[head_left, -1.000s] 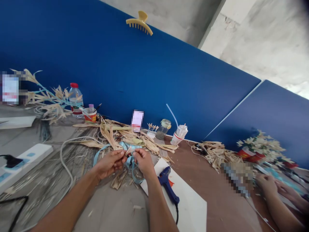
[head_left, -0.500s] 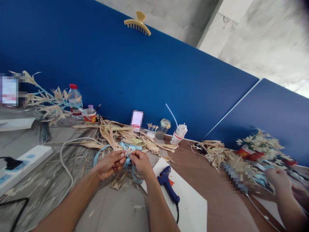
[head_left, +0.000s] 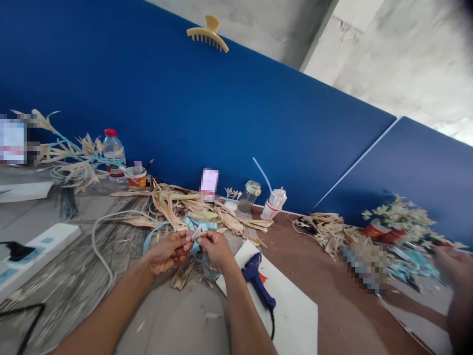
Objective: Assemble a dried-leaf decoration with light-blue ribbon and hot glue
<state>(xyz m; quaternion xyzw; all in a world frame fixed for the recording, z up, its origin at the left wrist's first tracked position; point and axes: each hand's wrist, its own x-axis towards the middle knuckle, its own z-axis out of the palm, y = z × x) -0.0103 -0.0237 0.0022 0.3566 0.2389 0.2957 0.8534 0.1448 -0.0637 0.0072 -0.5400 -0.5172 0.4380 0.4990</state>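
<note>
My left hand [head_left: 170, 252] and my right hand [head_left: 217, 252] meet over the table, fingertips pinched. Between them is a small pale strip of dried husk [head_left: 197, 231], gripped from both sides. Its lower part is hidden by my fingers. Loops of light blue ribbon [head_left: 151, 235] lie around and behind my hands. Just beyond spreads a pile of dried corn husks [head_left: 177, 199]. To the right of my right forearm, a dark blue glue gun [head_left: 260, 283] rests on a white board [head_left: 295, 315].
A power strip [head_left: 55, 241] and white cable lie left. Along the blue partition [head_left: 166, 98] stand a bottle [head_left: 113, 153], a red paper cup [head_left: 136, 178], a phone [head_left: 209, 185], a glass jar [head_left: 249, 196] and a white cup [head_left: 271, 209]. Another person's hand [head_left: 453, 264] is at far right.
My hands keep nearly the same pinch on the husk strip. At far right, the other person's hand has moved right and slightly up, uncovering light blue pieces on the table.
</note>
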